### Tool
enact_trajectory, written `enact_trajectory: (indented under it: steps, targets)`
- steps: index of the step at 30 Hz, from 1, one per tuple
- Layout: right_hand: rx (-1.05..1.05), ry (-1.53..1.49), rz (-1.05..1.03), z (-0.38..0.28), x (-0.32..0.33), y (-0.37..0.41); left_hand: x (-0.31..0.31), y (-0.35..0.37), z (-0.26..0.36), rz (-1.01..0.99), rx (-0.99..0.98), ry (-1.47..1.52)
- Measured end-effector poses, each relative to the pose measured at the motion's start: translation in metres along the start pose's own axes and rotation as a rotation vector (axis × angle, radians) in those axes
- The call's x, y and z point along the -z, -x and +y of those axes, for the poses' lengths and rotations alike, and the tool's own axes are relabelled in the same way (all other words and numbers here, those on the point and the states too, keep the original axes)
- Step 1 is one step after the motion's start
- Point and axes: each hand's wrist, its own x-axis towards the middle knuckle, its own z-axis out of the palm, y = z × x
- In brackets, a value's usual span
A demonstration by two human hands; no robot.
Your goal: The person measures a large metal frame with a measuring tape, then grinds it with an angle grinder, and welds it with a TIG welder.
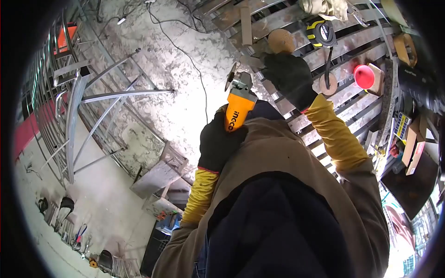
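My left hand (221,143), in a dark glove, grips the orange body of an angle grinder (239,109). The grinder's metal head points away from me, and its disc (230,76) stands nearly edge-on at the left. My right hand (292,78), also gloved, is over the near edge of a slatted metal table (345,113). A small flat metal piece (251,61) sticks out from its fingertips toward the grinder head; the fingers seem closed on it, though the glove hides the grip. Beside this hand lie a round brown disc (281,41) and a tape measure (321,33).
On the table are a red round cup (364,77), a second brown disc (328,84) and a cardboard box (415,144). Metal frames and bars (74,125) stand at the left. A black cable (192,60) runs across the pale, stained floor (162,83).
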Motion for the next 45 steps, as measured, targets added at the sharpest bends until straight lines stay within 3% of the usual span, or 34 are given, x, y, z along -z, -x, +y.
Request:
enact_trajectory:
  steps: [2,9,18,27,31,40,42,45]
  targets:
    - [-0.082,0.090,-0.140,-0.008,0.009,-0.004,0.002,0.002,-0.006,0.020,-0.042,-0.040]
    - [-0.033,0.229,-0.123,-0.010,0.006,-0.003,0.023,-0.008,-0.026,-0.012,-0.197,-0.092]
    - [-0.063,0.328,-0.167,-0.015,-0.001,-0.006,0.014,-0.009,-0.018,-0.014,-0.125,-0.009]
    - [0.022,0.242,-0.086,-0.012,-0.001,-0.008,0.019,-0.012,-0.005,-0.041,-0.070,-0.043]
    - [-0.039,0.231,-0.123,-0.013,0.000,-0.006,0.015,-0.013,-0.013,0.027,-0.183,-0.113]
    - [-0.066,0.219,-0.108,-0.010,0.001,-0.002,0.024,-0.015,-0.027,-0.073,-0.044,-0.116]
    - [-0.085,0.239,-0.147,-0.012,0.001,-0.001,0.034,-0.020,-0.034,-0.007,-0.290,-0.170]
    - [-0.047,0.236,-0.135,-0.008,0.000,-0.003,0.046,-0.028,-0.032,-0.067,-0.275,-0.212]
